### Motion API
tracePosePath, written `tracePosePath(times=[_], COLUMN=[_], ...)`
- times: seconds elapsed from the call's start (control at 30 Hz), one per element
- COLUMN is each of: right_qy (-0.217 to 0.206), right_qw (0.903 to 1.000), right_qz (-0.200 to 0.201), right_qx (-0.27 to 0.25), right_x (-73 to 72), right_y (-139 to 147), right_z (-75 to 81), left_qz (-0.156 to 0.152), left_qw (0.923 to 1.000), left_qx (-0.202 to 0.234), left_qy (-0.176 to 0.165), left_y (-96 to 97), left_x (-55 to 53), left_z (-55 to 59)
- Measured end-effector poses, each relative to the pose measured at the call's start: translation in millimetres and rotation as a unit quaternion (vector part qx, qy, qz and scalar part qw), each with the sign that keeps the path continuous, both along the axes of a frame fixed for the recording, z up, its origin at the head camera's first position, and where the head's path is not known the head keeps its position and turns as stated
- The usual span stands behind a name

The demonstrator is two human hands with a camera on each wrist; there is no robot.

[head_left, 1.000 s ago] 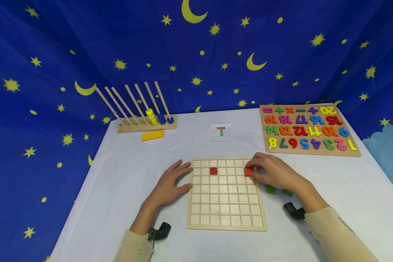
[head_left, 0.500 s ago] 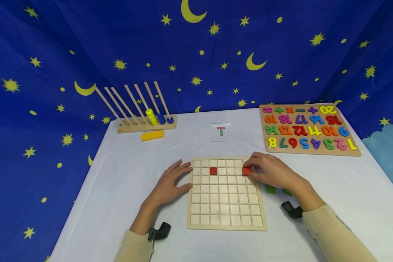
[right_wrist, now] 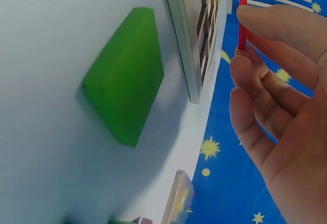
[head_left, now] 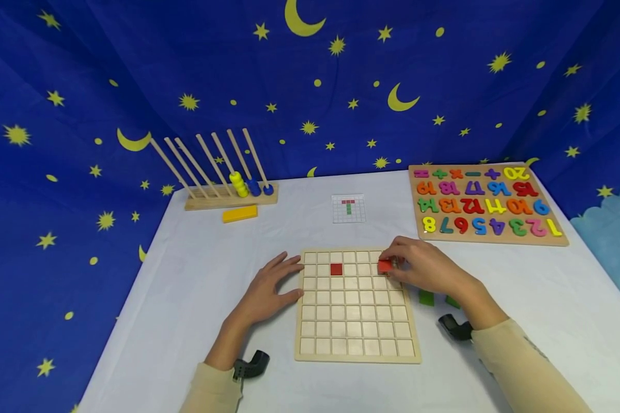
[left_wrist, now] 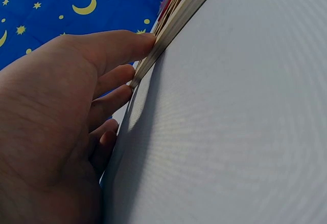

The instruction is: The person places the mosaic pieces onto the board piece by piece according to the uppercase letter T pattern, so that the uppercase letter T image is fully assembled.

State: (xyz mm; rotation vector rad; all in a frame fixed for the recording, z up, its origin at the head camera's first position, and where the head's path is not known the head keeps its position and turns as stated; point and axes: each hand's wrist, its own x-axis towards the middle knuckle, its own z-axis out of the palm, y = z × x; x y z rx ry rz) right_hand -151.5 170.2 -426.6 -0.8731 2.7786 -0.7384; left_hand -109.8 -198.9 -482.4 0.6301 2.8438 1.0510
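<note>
A square wooden grid board [head_left: 359, 312] lies in front of the person, with one red tile [head_left: 336, 269] set in a cell of its second row. Between thumb and fingers, my right hand [head_left: 426, 267] pinches another red square tile [head_left: 384, 266] over the right side of that row. In the right wrist view this tile [right_wrist: 242, 23] appears edge-on, raised off the board. My left hand [head_left: 268, 289] touches the board's left edge with its fingertips and thumb, fingers extended. Green tiles [head_left: 426, 297] lie on the table under my right wrist.
Behind the board lies a small pattern card [head_left: 348, 209] showing a red and green T. A peg abacus [head_left: 232, 196] and a yellow block [head_left: 240, 214] stand back left. At back right is a number puzzle board [head_left: 491, 205].
My right hand has moved left over the board, carrying the red tile from its right edge inward. The left hand stays in place.
</note>
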Motion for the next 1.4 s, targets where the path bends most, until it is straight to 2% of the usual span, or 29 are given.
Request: tracePosePath(times=[0.2, 0.57, 0.97, 1.4], right_qy=[0.004, 0.004, -0.003, -0.002], right_qw=[1.0000, 0.9999, 0.9997, 0.9997], right_qz=[-0.002, 0.008, 0.019, 0.023], right_qx=[-0.008, -0.014, -0.012, -0.013], right_x=[-2.0, -3.8, -6.5, -10.3], right_y=[-4.5, -13.5, -21.2, -37.3], right_z=[0.7, -1.0, 0.6, 3.3], left_qz=[-0.004, -0.004, -0.010, -0.014], left_qw=[0.9999, 0.9999, 0.9999, 0.9996], left_qx=[0.007, 0.010, 0.009, 0.009], left_qy=[0.011, -0.001, 0.006, 0.021], left_y=[0.4, 0.7, 0.1, -1.1], left_x=[-0.5, 1.3, 0.7, -0.7], left_z=[0.7, 2.2, 2.1, -2.3])
